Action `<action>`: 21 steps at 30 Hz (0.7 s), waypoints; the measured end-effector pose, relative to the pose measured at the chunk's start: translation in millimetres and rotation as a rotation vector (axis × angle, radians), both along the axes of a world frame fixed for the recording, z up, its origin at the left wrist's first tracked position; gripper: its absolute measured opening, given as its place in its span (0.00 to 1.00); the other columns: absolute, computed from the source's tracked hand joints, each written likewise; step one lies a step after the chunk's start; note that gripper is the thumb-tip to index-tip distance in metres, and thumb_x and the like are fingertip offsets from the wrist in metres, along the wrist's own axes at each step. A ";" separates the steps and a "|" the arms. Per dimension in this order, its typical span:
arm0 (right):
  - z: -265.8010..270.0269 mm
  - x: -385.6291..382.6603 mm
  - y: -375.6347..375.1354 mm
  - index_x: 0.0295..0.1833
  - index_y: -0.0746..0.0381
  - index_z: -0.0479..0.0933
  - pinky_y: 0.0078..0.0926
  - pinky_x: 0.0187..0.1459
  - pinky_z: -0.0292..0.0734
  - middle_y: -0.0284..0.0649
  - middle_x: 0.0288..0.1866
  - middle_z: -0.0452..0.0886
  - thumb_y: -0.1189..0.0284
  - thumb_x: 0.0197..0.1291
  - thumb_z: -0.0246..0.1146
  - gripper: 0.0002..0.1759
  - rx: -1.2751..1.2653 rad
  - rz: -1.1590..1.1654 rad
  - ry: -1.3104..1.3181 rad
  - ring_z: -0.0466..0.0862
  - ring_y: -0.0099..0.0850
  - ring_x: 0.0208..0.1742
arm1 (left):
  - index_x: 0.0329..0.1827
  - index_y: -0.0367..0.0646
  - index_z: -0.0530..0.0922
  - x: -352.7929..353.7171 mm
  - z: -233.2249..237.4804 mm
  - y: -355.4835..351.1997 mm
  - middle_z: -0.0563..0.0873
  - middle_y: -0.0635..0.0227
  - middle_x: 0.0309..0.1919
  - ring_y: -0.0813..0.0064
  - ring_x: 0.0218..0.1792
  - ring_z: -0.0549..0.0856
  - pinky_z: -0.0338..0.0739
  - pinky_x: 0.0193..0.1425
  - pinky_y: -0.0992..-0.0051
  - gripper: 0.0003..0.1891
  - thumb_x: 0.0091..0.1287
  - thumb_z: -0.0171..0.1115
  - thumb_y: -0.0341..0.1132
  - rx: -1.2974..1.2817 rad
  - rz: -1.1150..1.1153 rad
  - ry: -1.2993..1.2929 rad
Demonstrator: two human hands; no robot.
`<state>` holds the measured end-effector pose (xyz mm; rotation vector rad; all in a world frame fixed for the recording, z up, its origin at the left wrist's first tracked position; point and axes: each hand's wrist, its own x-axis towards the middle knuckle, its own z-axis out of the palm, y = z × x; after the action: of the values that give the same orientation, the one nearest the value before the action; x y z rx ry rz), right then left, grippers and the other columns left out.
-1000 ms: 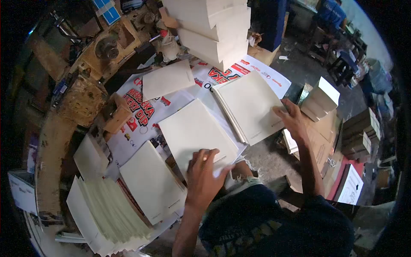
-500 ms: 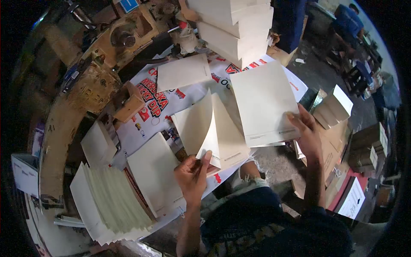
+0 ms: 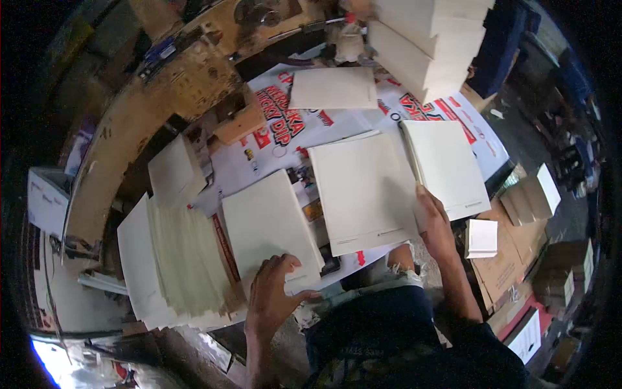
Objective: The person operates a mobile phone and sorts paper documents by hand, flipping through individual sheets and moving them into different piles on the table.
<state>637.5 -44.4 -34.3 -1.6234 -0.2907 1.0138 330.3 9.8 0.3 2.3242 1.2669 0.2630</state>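
My left hand [image 3: 277, 288] is over the lower edge of a white paper stack [image 3: 269, 227], thumb and fingers apart, nothing held. My right hand [image 3: 433, 217] has its fingertips at the gap between a middle paper stack [image 3: 363, 188] and a right paper stack [image 3: 447, 165]; whether it grips a sheet is hidden. Both of these stacks lie flat, with small print at their lower edges. Left of my left hand, a fanned pile of greenish-white sheets [image 3: 188, 259] rests on a white sheet.
A printed banner [image 3: 233, 165] covers the table. Tall white stacks [image 3: 427, 52] stand at the back, with a flat stack [image 3: 334, 87] beside them. A wooden block [image 3: 240, 123] sits at the back left. Small paper blocks [image 3: 531, 194] lie on cardboard at the right.
The sheet in my right hand is down on the right stack. My left hand has let go of the curled sheet and moved left and down. The view has shifted.
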 end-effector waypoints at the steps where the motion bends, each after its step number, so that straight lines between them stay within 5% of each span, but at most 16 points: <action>1: 5.1 -2.6 2.8 0.74 0.68 0.58 0.34 0.72 0.57 0.54 0.70 0.67 0.60 0.59 0.69 0.44 0.003 -0.060 0.097 0.66 0.36 0.72 | 0.41 0.41 0.77 -5.4 -7.6 0.6 0.83 0.61 0.37 0.65 0.43 0.83 0.77 0.48 0.68 0.22 0.49 0.78 0.42 0.002 0.014 -0.001; 2: -5.7 -0.2 3.7 0.74 0.68 0.58 0.34 0.72 0.57 0.54 0.70 0.67 0.60 0.59 0.69 0.44 0.005 -0.052 0.095 0.66 0.36 0.72 | 0.41 0.40 0.78 -9.5 -14.3 1.2 0.83 0.59 0.38 0.65 0.41 0.84 0.78 0.47 0.68 0.22 0.50 0.78 0.41 -0.048 0.040 -0.093; 4: -24.3 3.3 2.8 0.73 0.73 0.56 0.33 0.73 0.55 0.57 0.70 0.65 0.61 0.53 0.74 0.49 0.149 0.302 -0.332 0.65 0.37 0.73 | 0.42 0.39 0.79 -18.8 -17.5 -1.7 0.84 0.58 0.38 0.65 0.40 0.84 0.79 0.46 0.68 0.22 0.50 0.78 0.41 -0.101 0.063 -0.187; 8: 2.2 -4.6 0.1 0.72 0.77 0.54 0.33 0.71 0.59 0.57 0.70 0.65 0.63 0.49 0.76 0.53 0.120 0.399 -0.228 0.66 0.40 0.71 | 0.37 0.33 0.83 -25.1 5.5 -5.9 0.87 0.58 0.30 0.76 0.30 0.84 0.78 0.38 0.74 0.16 0.56 0.76 0.37 -0.129 0.414 -0.230; 11: -38.7 -3.3 -1.7 0.73 0.73 0.53 0.32 0.67 0.66 0.54 0.64 0.72 0.66 0.53 0.74 0.50 0.127 0.373 -0.200 0.73 0.38 0.64 | 0.31 0.34 0.84 -40.7 -5.8 -6.6 0.86 0.65 0.23 0.85 0.27 0.81 0.74 0.33 0.80 0.09 0.60 0.72 0.33 -0.207 0.665 -0.277; 13: -52.0 -13.8 -6.0 0.74 0.70 0.52 0.31 0.64 0.70 0.52 0.62 0.74 0.68 0.58 0.70 0.46 0.374 0.267 -0.154 0.76 0.34 0.62 | 0.34 0.36 0.85 -53.9 -25.6 -9.2 0.87 0.64 0.27 0.85 0.30 0.80 0.71 0.34 0.81 0.06 0.61 0.70 0.30 -0.025 0.918 -0.647; 14: -46.0 -20.0 -8.0 0.75 0.69 0.51 0.31 0.63 0.71 0.51 0.61 0.75 0.68 0.60 0.69 0.45 0.456 0.233 -0.138 0.76 0.33 0.61 | 0.45 0.38 0.84 -62.8 -38.8 -10.5 0.87 0.58 0.39 0.77 0.41 0.83 0.77 0.42 0.75 0.15 0.69 0.63 0.42 0.058 0.881 -0.759; 15: -4.9 -40.0 -10.3 0.76 0.67 0.51 0.32 0.64 0.69 0.52 0.63 0.74 0.68 0.64 0.65 0.41 0.282 0.300 -0.119 0.75 0.33 0.62 | 0.45 0.38 0.84 -64.3 -42.2 -8.4 0.87 0.58 0.39 0.77 0.41 0.83 0.77 0.42 0.75 0.15 0.69 0.63 0.42 0.058 0.878 -0.757; 17: 11.5 -73.7 -5.1 0.76 0.65 0.50 0.32 0.65 0.68 0.54 0.64 0.73 0.68 0.68 0.60 0.38 0.112 0.356 -0.094 0.73 0.34 0.64 | 0.62 0.41 0.75 -63.1 -40.0 -2.8 0.81 0.55 0.56 0.66 0.57 0.80 0.76 0.58 0.63 0.28 0.74 0.46 0.56 -0.283 0.480 -1.896; 19: -16.7 -105.2 0.9 0.77 0.66 0.48 0.33 0.66 0.65 0.56 0.67 0.68 0.66 0.71 0.55 0.36 0.393 0.538 -0.185 0.68 0.36 0.69 | 0.73 0.42 0.62 -56.2 -20.1 4.6 0.69 0.54 0.69 0.58 0.70 0.68 0.62 0.73 0.54 0.37 0.74 0.32 0.63 -0.202 0.810 -1.666; 20: -15.5 -118.7 9.2 0.77 0.67 0.48 0.34 0.67 0.64 0.57 0.68 0.68 0.67 0.71 0.55 0.36 0.361 0.616 -0.145 0.68 0.38 0.69 | 0.74 0.41 0.59 -65.5 -33.7 10.7 0.64 0.53 0.72 0.58 0.73 0.63 0.55 0.75 0.55 0.36 0.75 0.32 0.60 -0.223 0.668 -1.368; 21: -13.7 -131.4 18.3 0.77 0.68 0.48 0.35 0.68 0.63 0.57 0.68 0.67 0.68 0.71 0.55 0.36 0.329 0.691 -0.107 0.68 0.40 0.69 | 0.76 0.39 0.55 -85.8 -56.3 17.3 0.58 0.54 0.74 0.59 0.75 0.56 0.48 0.77 0.56 0.35 0.76 0.32 0.58 -0.111 0.676 -0.740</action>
<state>506.1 -26.1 -48.1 -1.2903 -1.0862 1.3022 244.6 27.1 -56.0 1.3906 1.5282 1.1134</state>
